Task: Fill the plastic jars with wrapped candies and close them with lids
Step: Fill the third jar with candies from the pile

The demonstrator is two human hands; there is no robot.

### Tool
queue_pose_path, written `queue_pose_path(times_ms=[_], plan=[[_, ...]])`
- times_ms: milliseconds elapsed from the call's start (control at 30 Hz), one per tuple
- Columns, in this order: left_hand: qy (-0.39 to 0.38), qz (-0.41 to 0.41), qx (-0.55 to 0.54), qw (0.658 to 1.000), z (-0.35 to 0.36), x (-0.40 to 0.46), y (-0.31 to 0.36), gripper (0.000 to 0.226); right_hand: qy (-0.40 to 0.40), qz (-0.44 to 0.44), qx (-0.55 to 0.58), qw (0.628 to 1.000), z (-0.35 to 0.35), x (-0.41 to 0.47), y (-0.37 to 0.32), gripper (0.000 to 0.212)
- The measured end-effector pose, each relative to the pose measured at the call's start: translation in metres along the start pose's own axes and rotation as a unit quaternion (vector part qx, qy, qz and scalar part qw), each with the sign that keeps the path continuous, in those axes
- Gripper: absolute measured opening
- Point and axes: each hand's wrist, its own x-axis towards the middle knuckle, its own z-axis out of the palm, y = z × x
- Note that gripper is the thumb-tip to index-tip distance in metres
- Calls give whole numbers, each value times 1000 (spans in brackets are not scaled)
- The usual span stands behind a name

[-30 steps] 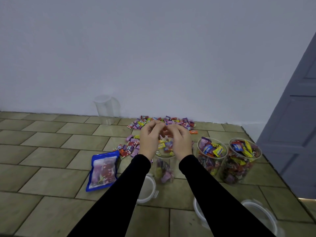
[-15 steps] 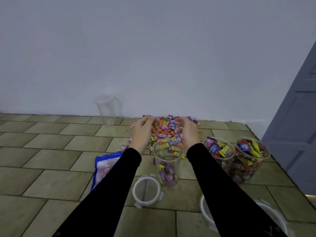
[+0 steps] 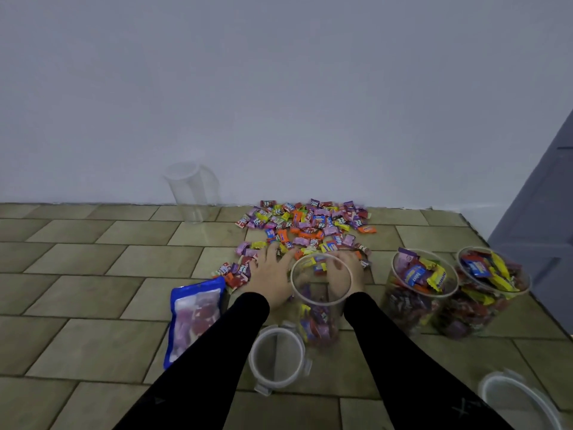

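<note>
A pile of wrapped candies lies on the tiled floor against the wall. A clear plastic jar, partly filled, stands in front of it between my arms. My left hand lies flat with spread fingers on the near candies, left of the jar. My right hand rests on candies just behind the jar, seen partly through its wall. Two full jars stand at the right. A round lid lies in front of the middle jar; another lid lies at the lower right.
An empty clear jar stands by the wall at the back left. A blue candy bag lies flat left of my left arm. A grey door closes off the right side.
Both hands dropped from above the middle jar's mouth forward onto the candy pile on the floor. The view tilted down a little.
</note>
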Motion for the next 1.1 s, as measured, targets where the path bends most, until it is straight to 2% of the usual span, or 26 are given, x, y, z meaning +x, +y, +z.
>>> queue_pose_path(times_ms=[67, 167, 300, 433, 567, 700, 767, 800, 900, 1033, 1100], plan=[[-33, 5, 30, 999, 7, 5, -1, 75, 9, -54, -127, 990, 5, 4, 8, 21], [-56, 25, 68, 996, 15, 12, -3, 77, 53, -120, -197, 972, 10, 3, 13, 24], [-51, 34, 76, 995, 25, 25, -4, 70, 48, -122, -312, 941, 18, 8, 21, 44], [-36, 34, 96, 994, 30, 42, -4, 66, 20, -120, -407, 905, 18, 17, 20, 54], [-6, 36, 120, 992, 35, 58, -3, 60, -31, -73, -419, 904, 18, 33, 17, 74], [20, 36, 138, 990, 40, 69, 0, 64, -59, -55, -407, 910, 18, 46, 21, 65], [12, 41, 137, 990, 43, 75, 0, 54, -70, -46, -395, 915, 18, 49, 18, 63], [10, 43, 133, 990, 44, 78, 0, 54, -65, -49, -399, 913, 18, 50, 16, 62], [28, 45, 113, 992, 40, 82, 4, 76, -18, -82, -407, 909, 20, 52, 13, 53], [45, 50, 106, 992, 44, 90, 2, 44, 44, -111, -345, 931, 25, 54, 14, 40], [48, 45, 90, 994, 45, 91, 2, 44, 56, -105, -323, 939, 25, 53, 14, 41]])
